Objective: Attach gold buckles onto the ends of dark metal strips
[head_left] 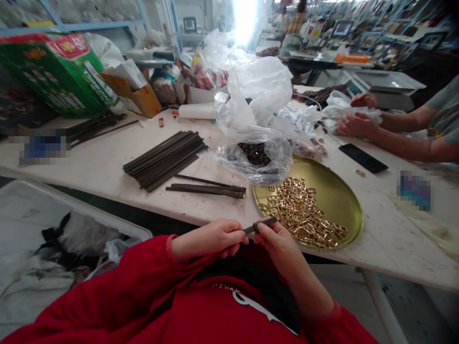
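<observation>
A narrow dark brown strap (269,221) is stretched between my two hands, just in front of the table edge. My left hand (224,237) is closed on its left part. My right hand (276,239) pinches it farther along, at a small dark loop (256,226) around the strap. Close to my right hand is a round gold tray (346,200) with a heap of gold metal buckles (301,210). Several straps with looped ends (208,189) lie on the table beyond my left hand. Behind them sits a stack of plain dark straps (163,160).
An open plastic bag of small dark pieces (256,154) stands behind the tray. A phone (363,158) lies to the right, near a co-worker's hands (358,123) on a clear bag. A green box (60,76) is at the back left. Below left is a white bin (89,203).
</observation>
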Tool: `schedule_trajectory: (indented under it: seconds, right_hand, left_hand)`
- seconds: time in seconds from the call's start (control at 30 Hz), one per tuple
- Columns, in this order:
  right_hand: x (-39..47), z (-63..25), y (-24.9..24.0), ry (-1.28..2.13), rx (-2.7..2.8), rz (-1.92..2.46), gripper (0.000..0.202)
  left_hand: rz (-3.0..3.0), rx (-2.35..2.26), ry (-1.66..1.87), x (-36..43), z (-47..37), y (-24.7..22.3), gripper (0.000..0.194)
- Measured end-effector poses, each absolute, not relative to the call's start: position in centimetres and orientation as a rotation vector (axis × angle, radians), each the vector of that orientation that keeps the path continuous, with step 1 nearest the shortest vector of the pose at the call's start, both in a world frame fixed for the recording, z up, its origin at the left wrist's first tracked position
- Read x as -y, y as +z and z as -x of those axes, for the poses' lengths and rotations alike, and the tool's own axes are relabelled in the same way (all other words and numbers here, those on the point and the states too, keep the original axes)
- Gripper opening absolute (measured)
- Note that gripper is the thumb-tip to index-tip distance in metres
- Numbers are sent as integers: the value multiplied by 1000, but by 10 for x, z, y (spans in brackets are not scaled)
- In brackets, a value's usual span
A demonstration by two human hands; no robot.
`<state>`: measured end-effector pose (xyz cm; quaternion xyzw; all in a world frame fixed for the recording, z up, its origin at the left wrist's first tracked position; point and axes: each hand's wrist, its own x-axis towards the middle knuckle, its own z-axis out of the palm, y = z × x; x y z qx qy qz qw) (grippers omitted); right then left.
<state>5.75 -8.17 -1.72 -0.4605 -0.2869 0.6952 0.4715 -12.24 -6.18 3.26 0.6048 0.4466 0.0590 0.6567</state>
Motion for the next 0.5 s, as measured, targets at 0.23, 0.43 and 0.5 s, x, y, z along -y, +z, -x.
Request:
schedule_trajectory:
  seconds: [0.23,0.43,0.5]
  right_hand:
    - [97,-43,-21,1643,992,1298,35]
    - [89,-51,-23,1640,1094,1372,44]
    - [83,-55,-24,1569,1149,1388,45]
  left_hand:
    - [-1252,-987,171,71,122,25,24]
    - [-1301,-999,253,72,114,13,23]
    - [-1285,-1012,229,70,111,9,22]
